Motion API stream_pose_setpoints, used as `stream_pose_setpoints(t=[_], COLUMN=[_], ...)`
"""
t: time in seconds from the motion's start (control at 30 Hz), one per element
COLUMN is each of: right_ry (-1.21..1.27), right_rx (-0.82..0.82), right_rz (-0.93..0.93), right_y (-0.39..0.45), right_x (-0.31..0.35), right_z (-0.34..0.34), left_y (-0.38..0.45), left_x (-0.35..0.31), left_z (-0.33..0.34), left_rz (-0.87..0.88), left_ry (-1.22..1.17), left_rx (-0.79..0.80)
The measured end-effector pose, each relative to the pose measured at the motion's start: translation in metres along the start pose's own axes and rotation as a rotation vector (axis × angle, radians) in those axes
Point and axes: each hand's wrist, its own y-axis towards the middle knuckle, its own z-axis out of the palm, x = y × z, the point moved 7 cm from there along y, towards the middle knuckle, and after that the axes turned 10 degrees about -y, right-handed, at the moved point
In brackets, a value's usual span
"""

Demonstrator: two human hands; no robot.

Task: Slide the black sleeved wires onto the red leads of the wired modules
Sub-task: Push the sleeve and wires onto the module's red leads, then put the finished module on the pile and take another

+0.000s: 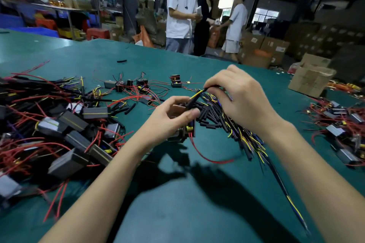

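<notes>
My left hand (169, 118) grips a small wired module (186, 131) above the green table; its red lead (207, 157) curls down onto the mat. My right hand (237, 96) pinches a black sleeved wire (194, 98) with a yellow tip, angled down toward the left hand's fingertips. Under the right hand lies a heap of black sleeved wires (235, 124) with yellow and blue ends. Whether the sleeve is over the red lead is hidden by the fingers.
A big pile of grey modules with red leads (65, 124) fills the left of the green table (177, 203). More modules (341, 134) lie at the right, and a few (136, 85) at the middle back. A cardboard box (310, 79) stands far right. Three people (197, 12) stand beyond the table.
</notes>
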Motion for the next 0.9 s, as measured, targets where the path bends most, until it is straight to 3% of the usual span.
stream_pose_setpoints(t=[0.13, 0.27, 0.4, 0.53, 0.63, 0.83, 0.9], right_ry=[0.023, 0.1, 0.206, 0.515, 0.643, 1.106, 1.143], right_rx=[-0.03, -0.119, -0.277, -0.325, -0.377, -0.294, -0.236], right_rz=[-0.093, -0.118, -0.027, 0.094, 0.096, 0.248, 0.249], right_y=[0.038, 0.07, 0.096, 0.122, 0.146, 0.188, 0.2], right_x=[0.01, 0.016, 0.018, 0.027, 0.049, 0.082, 0.096], right_z=[-0.014, -0.03, -0.045, -0.03, -0.011, 0.052, 0.078], left_y=[-0.017, -0.016, -0.008, -0.009, -0.007, -0.003, -0.002], left_x=[0.005, 0.03, 0.044, 0.053, 0.058, 0.059, 0.063], left_z=[-0.024, -0.044, -0.042, -0.037, -0.031, -0.026, -0.024], left_rz=[0.038, -0.095, -0.197, -0.271, -0.371, -0.423, -0.391], left_ry=[-0.194, -0.279, -0.37, -0.607, -0.572, -0.493, -0.473], left_rx=[-0.188, -0.399, -0.359, -0.338, -0.288, -0.282, -0.297])
